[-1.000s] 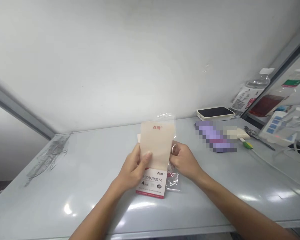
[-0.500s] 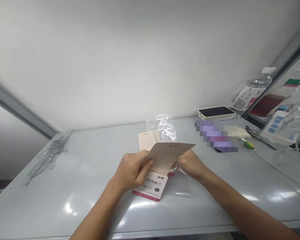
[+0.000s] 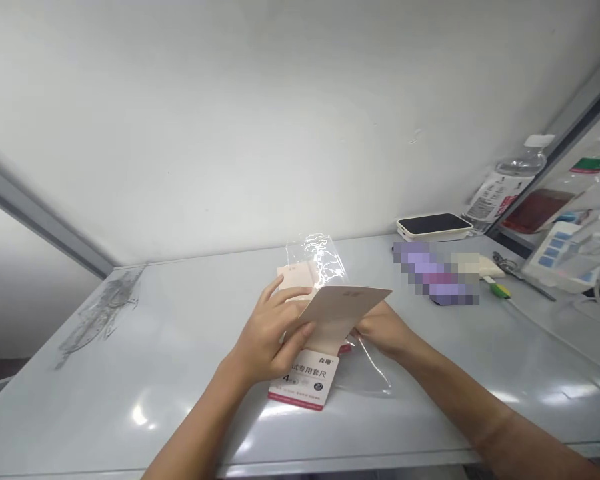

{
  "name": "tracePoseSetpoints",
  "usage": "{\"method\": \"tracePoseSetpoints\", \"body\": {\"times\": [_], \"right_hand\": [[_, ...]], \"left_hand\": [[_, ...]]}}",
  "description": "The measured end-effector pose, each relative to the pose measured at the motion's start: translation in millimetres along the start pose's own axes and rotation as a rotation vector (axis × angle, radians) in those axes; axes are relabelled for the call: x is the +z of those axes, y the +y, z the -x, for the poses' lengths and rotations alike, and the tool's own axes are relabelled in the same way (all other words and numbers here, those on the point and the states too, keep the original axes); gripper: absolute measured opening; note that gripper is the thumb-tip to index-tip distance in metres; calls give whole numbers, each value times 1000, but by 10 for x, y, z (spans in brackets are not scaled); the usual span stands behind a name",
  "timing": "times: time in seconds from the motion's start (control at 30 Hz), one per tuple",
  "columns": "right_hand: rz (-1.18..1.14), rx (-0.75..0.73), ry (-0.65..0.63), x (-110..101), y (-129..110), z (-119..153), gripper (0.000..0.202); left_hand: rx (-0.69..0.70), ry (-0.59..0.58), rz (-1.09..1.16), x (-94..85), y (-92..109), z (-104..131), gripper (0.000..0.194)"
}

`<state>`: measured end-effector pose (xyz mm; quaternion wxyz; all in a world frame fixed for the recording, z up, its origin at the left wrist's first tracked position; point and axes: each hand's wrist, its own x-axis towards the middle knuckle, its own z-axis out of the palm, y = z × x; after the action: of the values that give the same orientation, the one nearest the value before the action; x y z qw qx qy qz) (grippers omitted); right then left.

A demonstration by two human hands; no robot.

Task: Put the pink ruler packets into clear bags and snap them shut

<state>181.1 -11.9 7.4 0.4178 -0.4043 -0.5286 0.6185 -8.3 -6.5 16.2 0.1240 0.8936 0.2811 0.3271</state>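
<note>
My left hand (image 3: 273, 333) pinches a folded beige card (image 3: 337, 313) between thumb and fingers, with its other fingers raised and spread over the back. Below the thumb hangs a white printed card (image 3: 307, 383) with a red lower edge, just above the table. My right hand (image 3: 383, 330) is behind the card's right side, its fingertips hidden, beside a clear plastic bag (image 3: 367, 373). Another beige card (image 3: 297, 275) and shiny clear film (image 3: 325, 257) lie behind the hands.
A phone (image 3: 435, 225) lies at the back right of the grey table (image 3: 180, 333). Near it are a blurred purple item (image 3: 430, 273), scissors, a white cable (image 3: 555, 337), a water bottle (image 3: 507, 183) and a bottle of dark red liquid (image 3: 540, 207).
My left fingers have lifted and spread across the card. The printed card has shifted slightly down and right, showing more of its print. The clear film behind has moved a little left.
</note>
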Motion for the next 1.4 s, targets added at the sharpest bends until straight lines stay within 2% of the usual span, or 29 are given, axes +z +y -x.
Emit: {"method": "tracePoseSetpoints", "body": {"times": [0.17, 0.23, 0.3, 0.4, 0.47, 0.53, 0.63, 0.8, 0.93, 1.07, 1.13, 1.2, 1.4], "right_hand": [[41, -26, 46, -33, -13, -18, 8], [23, -29, 36, -53, 3, -33, 6], [-21, -47, 10, -63, 23, -43, 8], [-128, -55, 2, -55, 38, -48, 16], [-209, -32, 13, -42, 33, -47, 19], [-278, -13, 25, -33, 18, -45, 20], [-352, 11, 61, -32, -10, -43, 22], [-428, -29, 152, -49, -23, -50, 24], [-359, -45, 209, -29, 11, -63, 25], [-283, -9, 145, 13, 51, -64, 24], [-277, -2, 121, 15, 61, -61, 23], [-284, 23, 132, 3, 65, -59, 24], [-303, 24, 111, -10, 58, -54, 29]], "left_hand": [[-11, 138, -128, 5, -35, 30, 7], [-101, 169, -172, 16, -35, 32, 8], [-283, 203, -153, 36, -32, 28, 12], [-562, 245, 46, 63, -27, 9, 17], [-660, 264, 228, 67, -25, -13, 18], [-701, 290, 389, 57, -25, -36, 22], [-734, 287, 608, 25, -24, -60, 29], [-716, 120, 780, -16, 21, -76, 34], [-593, 15, 718, 17, 91, -72, 36], [-539, -26, 492, 64, 94, -46, 22], [-543, 18, 388, 74, 64, -35, 19], [-584, 115, 344, 72, 28, -29, 19], [-704, 430, 416, 63, -27, -40, 23]]}}
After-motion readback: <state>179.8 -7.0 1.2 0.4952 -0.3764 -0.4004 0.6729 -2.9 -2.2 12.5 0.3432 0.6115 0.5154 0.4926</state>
